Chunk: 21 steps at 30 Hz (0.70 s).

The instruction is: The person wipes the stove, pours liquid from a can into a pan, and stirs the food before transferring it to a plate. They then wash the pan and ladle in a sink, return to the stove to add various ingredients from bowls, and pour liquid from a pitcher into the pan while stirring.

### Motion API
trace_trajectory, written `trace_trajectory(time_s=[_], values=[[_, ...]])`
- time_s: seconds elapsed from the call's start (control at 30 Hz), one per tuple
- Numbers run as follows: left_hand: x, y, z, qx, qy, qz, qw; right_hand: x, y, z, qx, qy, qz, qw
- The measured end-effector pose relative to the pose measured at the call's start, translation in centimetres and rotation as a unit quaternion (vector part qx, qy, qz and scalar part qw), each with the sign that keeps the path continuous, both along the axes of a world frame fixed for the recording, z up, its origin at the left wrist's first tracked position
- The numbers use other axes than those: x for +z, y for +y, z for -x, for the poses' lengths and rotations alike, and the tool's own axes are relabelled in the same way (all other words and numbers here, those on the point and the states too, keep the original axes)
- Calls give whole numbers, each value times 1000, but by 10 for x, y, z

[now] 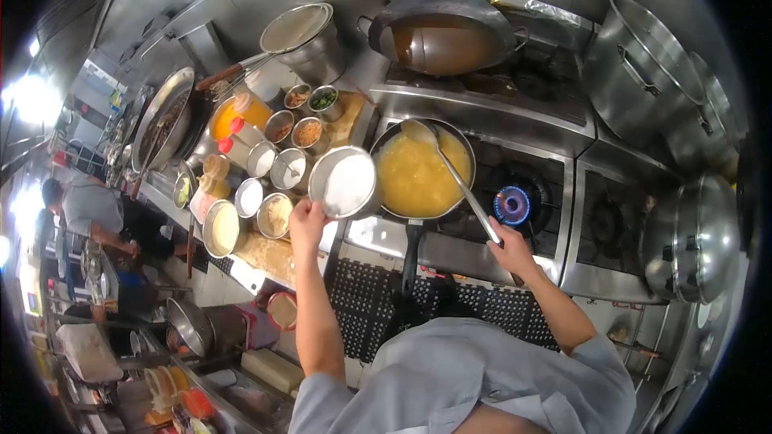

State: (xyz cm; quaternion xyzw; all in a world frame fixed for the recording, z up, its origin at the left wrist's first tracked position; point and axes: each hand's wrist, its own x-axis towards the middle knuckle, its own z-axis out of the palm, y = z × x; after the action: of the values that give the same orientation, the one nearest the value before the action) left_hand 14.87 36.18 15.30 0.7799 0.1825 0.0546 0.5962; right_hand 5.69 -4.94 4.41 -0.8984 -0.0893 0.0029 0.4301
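My left hand (pixel 308 221) grips the rim of a metal bowl (pixel 346 182) with white contents, just left of the pan. My right hand (pixel 508 249) is closed round the handle of a long metal ladle (pixel 466 189). The ladle's bowl rests in a yellow, soupy mixture (pixel 418 177) that fills a black-handled pan (pixel 412 251) on the stove. Left of the metal bowl, small containers of white and pale powders (pixel 249 197) stand on a wooden board (pixel 269 257).
A blue flame (pixel 511 205) burns right of the pan. Behind it sits a wok (pixel 448 32) with brown liquid. Large pots (pixel 643 56) stand at the right. Squeeze bottles (pixel 233 145) are at the left. Farther left is another person (pixel 88 201).
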Motion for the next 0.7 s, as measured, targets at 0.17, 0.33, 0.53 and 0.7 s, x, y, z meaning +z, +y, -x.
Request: trace_trajectory(time_s=[0.17,0.33,0.53,0.7], values=[[-9,34,90,164,-1,31,986,19,18,-1,-11,299,-196,934],[-40,94,168,190,-1,-15,982,53,21,13,22,417,-434,799],[-105,176,197,279,31,-106,954,126,39,56,-24,396,-420,816],[-130,208,182,298,5,34,954,133,53,90,-98,278,-246,923]])
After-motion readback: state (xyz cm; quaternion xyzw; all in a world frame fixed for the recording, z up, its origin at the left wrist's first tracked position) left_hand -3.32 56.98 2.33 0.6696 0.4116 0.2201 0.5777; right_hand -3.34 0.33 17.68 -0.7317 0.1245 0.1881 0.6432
